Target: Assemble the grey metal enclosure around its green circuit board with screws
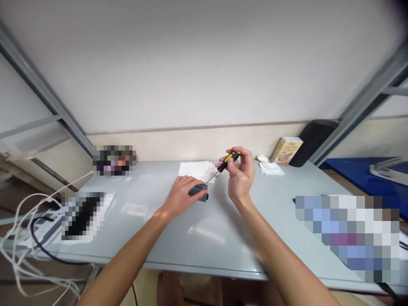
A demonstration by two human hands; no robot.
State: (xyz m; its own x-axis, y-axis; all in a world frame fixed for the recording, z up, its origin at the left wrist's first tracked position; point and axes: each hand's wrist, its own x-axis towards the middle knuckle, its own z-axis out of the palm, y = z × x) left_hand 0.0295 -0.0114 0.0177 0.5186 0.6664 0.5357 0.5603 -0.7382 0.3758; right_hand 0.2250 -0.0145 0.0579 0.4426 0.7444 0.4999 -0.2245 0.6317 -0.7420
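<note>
My left hand (183, 194) is closed around a small dark grey box with slots (201, 195), steadying it on the desk. In my right hand (240, 172) is a black and yellow screwdriver (230, 160), gripped by its handle and tilted. Its thin shaft slants down to the left, and the tip meets the upper edge of the box; what exactly it touches there is too small to tell. White paper sheets (194, 168) lie just behind the box.
The grey desk (178, 238) stands against a wall. At its back right are crumpled tissue (270, 166), a yellowish carton (287, 151) and a black cylinder (314, 142). White cables (19, 221) hang at the left. Blurred-out items lie at both sides.
</note>
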